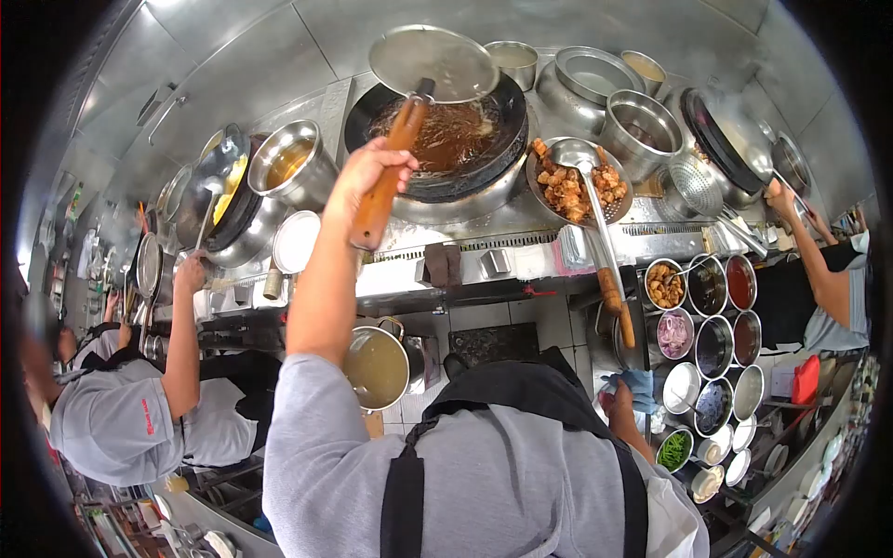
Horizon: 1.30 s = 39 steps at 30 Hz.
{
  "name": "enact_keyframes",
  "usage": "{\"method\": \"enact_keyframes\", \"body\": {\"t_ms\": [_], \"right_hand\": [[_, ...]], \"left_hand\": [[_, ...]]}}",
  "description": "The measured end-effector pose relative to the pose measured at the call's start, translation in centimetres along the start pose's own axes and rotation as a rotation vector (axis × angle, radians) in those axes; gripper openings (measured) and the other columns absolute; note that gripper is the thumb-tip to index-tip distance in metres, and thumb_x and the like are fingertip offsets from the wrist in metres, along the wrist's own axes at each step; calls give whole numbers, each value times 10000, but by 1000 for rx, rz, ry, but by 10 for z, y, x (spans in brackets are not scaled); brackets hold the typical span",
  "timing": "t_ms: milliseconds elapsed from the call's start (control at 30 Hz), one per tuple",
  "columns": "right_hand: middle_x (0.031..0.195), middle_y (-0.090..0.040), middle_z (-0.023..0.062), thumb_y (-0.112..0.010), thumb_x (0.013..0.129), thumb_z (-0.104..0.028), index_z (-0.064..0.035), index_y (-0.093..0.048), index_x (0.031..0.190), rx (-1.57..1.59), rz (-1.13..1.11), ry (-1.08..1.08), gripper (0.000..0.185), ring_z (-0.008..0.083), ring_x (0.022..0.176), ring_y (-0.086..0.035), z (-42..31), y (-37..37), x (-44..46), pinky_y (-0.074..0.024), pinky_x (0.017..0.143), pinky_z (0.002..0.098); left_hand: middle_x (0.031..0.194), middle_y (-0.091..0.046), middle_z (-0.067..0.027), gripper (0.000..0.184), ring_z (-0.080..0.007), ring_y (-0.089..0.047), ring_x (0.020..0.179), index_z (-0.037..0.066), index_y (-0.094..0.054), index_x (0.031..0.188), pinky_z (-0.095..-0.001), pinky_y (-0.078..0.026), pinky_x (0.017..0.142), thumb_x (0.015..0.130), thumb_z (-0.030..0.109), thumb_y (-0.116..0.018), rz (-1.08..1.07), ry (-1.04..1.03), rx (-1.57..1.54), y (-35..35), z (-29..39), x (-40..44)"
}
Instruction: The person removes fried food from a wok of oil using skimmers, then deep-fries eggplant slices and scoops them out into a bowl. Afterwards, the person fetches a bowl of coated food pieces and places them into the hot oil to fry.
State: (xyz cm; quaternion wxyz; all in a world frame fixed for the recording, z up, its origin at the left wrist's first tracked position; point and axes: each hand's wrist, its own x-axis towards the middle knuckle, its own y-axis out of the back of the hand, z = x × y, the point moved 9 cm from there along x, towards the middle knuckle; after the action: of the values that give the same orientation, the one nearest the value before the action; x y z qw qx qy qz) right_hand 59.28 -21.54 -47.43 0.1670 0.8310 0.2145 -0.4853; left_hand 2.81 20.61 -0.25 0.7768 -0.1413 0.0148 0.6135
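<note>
My left hand (374, 172) is closed round the wooden handle of a skimmer (434, 63). Its round, flat head is held above the back of a wok (357, 116), which contains dark, bubbling liquid (446, 144). To the right of the wok, browned fried pieces (569, 191) fill a perforated strainer (625, 206). A ladle (595, 200) rests across them, and wooden handles point toward me. Low at my right side, my right hand (611, 402) grips a blue cloth (636, 388); part of that hand is hidden by the cloth.
Metal pots (642, 126) stand along the stove. On the right are several containers of ingredients (713, 346), and a pot of cloudy liquid (376, 368) sits low in front. Co-workers handle a wok (244, 209) at left and a wok (721, 139) at right.
</note>
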Motion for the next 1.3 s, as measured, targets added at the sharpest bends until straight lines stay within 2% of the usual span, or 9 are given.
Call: {"method": "enact_keyframes", "body": {"t_ms": [67, 167, 200, 333, 433, 533, 633, 900, 1300], "right_hand": [[946, -596, 22, -662, 860, -310, -175, -605, 1071, 144, 16, -53, 257, 237, 755, -573, -3, 6, 0, -502, 534, 351], [946, -596, 14, -669, 851, -285, -190, -606, 1064, 94, 196, 89, 242, 232, 769, -553, -23, 18, -27, -495, 586, 341], [989, -584, 19, -680, 843, -275, -196, -601, 1073, 138, 206, 183, 256, 231, 793, -527, -28, 20, -28, -501, 626, 349], [1126, -566, 38, -628, 864, -321, -201, -587, 1136, 67, 121, 93, 300, 246, 929, -510, -22, 21, -22, -499, 712, 380], [1110, -567, 31, -589, 880, -344, -202, -597, 1144, 136, 140, 61, 300, 241, 910, -509, -17, 17, -32, -500, 714, 391], [1077, -569, 26, -550, 906, -341, -197, -600, 1150, 94, 84, 66, 287, 228, 907, -518, -12, 15, -34, -504, 708, 383], [1081, -561, 33, -541, 929, -339, -190, -577, 1175, 62, 52, 65, 291, 218, 889, -539, -9, 18, -34, -517, 676, 366], [1098, -549, 70, -579, 929, -470, -143, -505, 1240, -21, -26, 37, 457, 235, 827, -581, 4, 15, -43, -545, 611, 370], [1205, -544, 170, -537, 950, -483, -145, -373, 1375, -345, -96, 14, 567, 300, 845, -628, 10, 24, -43, -551, 600, 433]], "left_hand": [[806, -639, -128, 288, -152, -581, 572, -14, -455, 1106, -299, -503, 486, 859, 8, -601, 138, -40, 222, 22, 23, -5], [761, -624, -110, 349, -135, -562, 527, -26, -463, 1119, -300, -488, 463, 805, 2, -613, 293, -78, 617, 70, 44, -11], [758, -632, -156, 342, -211, -601, 541, -24, -467, 1115, -361, -496, 492, 787, -17, -563, 356, -57, 809, 81, 51, -17], [886, -626, -298, 434, -402, -649, 660, 6, -449, 1214, -474, -499, 605, 782, -33, -446, 522, -142, 1371, 116, 51, -41], [805, -614, -163, 508, -223, -609, 569, 22, -421, 1277, -338, -478, 442, 787, -8, -551, 468, -5, 1173, 129, 13, -66], [809, -619, -171, 399, -227, -610, 601, -3, -456, 1179, -368, -502, 483, 793, -11, -555, 258, 187, 747, 105, -14, -92], [803, -610, -117, 480, -157, -581, 557, 7, -424, 1237, -304, -480, 436, 792, -25, -602, 207, 256, 474, 80, -21, -108], [860, -629, -118, 240, -130, -565, 604, -27, -495, 1087, -276, -492, 517, 880, 52, -587, 34, 246, 244, 11, -27, -54], [848, -654, -125, 204, -157, -586, 617, -38, -514, 1057, -288, -512, 558, 883, 40, -586, 26, 19, -103, -36, -31, 19]]}}
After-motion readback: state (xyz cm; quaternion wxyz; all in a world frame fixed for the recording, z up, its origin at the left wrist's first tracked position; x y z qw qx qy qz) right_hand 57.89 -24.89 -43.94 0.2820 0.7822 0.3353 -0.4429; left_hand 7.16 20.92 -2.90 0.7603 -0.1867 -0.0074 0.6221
